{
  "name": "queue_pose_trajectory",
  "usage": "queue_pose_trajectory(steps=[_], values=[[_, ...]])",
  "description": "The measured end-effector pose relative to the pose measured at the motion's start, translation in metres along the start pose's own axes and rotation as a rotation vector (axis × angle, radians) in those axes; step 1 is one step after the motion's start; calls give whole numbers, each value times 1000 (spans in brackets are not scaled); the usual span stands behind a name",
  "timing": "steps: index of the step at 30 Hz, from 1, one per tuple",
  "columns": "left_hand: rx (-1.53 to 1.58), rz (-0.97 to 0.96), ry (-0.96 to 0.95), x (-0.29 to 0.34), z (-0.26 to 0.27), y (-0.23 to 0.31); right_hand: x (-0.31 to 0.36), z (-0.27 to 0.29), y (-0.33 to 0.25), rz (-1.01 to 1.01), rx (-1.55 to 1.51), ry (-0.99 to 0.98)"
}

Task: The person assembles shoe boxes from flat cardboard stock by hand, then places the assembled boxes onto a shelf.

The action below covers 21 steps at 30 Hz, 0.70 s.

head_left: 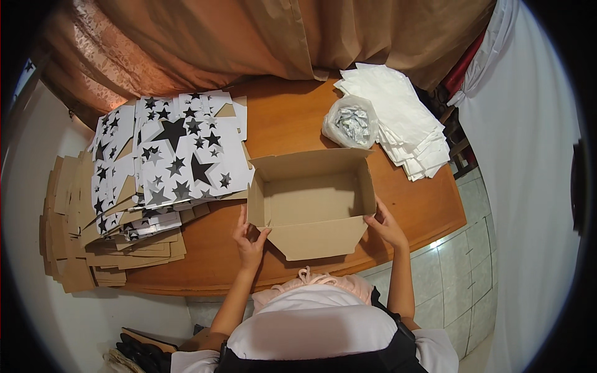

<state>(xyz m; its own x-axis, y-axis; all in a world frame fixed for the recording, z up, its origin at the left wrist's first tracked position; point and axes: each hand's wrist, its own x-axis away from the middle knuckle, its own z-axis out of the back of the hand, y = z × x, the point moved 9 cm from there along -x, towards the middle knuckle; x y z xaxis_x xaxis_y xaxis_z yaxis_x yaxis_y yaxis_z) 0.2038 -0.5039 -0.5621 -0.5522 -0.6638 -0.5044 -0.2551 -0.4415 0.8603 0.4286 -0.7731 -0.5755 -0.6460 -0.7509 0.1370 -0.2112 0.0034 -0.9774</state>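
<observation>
An open brown cardboard box (313, 194) sits on the wooden table in front of me, its front flap (317, 241) folded out toward me. Nothing shows inside it. My left hand (250, 244) grips the box's near left corner, thumb at the flap and fingers along the side. At the near right corner my right hand (387, 225) holds the box the same way, thumb on the front edge. Left of the box lies a pile of flat star-printed cardboard sheets (180, 149), white with black and grey stars.
Plain brown flat cardboard (68, 211) is stacked at the far left. Behind the box to the right are a clear plastic bag (351, 122) of small packets and a pile of white paper sheets (398, 112). Brown curtains (249, 37) hang behind the wooden table (280, 105).
</observation>
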Motion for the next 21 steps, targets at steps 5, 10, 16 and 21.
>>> queue_pose_trajectory(steps=[5, 10, 16, 21], values=[[-504, -356, -149, -9, -18, 53, 18, -25, -113, 638, 547, 401], [-665, -13, -181, -4, -4, 20, 11, -93, -160, 1013, 467, 323], [-773, -78, -120, -5, -7, 27, -37, -78, -146, 948, 990, 462], [-708, 20, -69, -5, 0, 25, -51, -31, -133, 754, 1103, 528]])
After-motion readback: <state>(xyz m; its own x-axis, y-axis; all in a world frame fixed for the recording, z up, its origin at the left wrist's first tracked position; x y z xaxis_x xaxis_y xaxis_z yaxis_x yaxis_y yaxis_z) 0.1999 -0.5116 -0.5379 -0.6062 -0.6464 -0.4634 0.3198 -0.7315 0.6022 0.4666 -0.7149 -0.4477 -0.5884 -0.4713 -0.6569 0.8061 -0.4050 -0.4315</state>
